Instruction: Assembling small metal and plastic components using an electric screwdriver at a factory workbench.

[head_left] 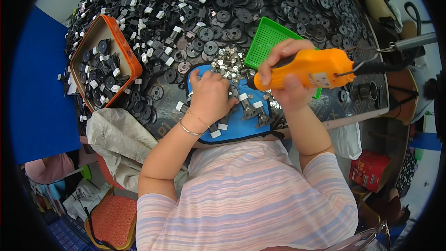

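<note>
My right hand (290,76) is wrapped around an orange electric screwdriver (320,67), which lies nearly level with its dark tip pointing left. My left hand (211,94) rests over a blue mat (223,134), thumb and fingers closed about a black round part (232,91); most of what lies under the palm is hidden. The screwdriver's tip is close to that part, but I cannot tell whether they touch. Beside it on the mat lie black fittings with white ends (246,107). A heap of small shiny metal pieces (231,62) sits just beyond my left fingers.
A large pile of black discs and white-tipped fittings (186,14) covers the table's far side. A green perforated basket (267,42) stands behind the screwdriver. At left is an orange-rimmed tray (132,62) of parts; a pale cloth (116,130) hangs nearby. A metal cup (368,91) stands right.
</note>
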Demonstrator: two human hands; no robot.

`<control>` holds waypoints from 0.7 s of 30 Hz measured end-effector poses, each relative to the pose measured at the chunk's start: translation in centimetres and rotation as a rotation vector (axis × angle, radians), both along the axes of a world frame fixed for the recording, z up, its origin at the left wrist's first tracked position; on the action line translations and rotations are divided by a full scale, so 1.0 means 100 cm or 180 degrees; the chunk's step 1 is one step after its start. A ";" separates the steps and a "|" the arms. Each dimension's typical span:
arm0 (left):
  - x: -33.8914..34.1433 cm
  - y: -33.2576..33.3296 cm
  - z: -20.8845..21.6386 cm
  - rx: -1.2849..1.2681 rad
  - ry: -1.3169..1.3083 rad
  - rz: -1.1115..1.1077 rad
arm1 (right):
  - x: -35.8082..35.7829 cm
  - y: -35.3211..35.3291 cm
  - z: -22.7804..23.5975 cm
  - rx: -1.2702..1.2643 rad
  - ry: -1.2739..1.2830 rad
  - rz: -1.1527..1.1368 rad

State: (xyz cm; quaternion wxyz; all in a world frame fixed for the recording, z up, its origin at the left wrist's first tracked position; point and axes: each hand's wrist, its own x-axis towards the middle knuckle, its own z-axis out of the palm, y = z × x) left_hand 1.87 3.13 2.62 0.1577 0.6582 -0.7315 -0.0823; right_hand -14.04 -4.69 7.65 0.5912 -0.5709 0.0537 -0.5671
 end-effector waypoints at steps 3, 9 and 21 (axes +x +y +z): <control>0.000 0.000 -0.001 0.0043 -0.0011 0.0004 | 0.007 0.005 -0.003 0.0052 0.0086 0.0131; 0.000 0.001 -0.001 0.0183 0.0005 0.0039 | 0.009 0.007 -0.001 0.0093 0.0084 0.0168; 0.002 -0.001 -0.009 0.0056 0.0179 0.0034 | 0.021 0.007 -0.024 -0.0093 0.0375 0.0117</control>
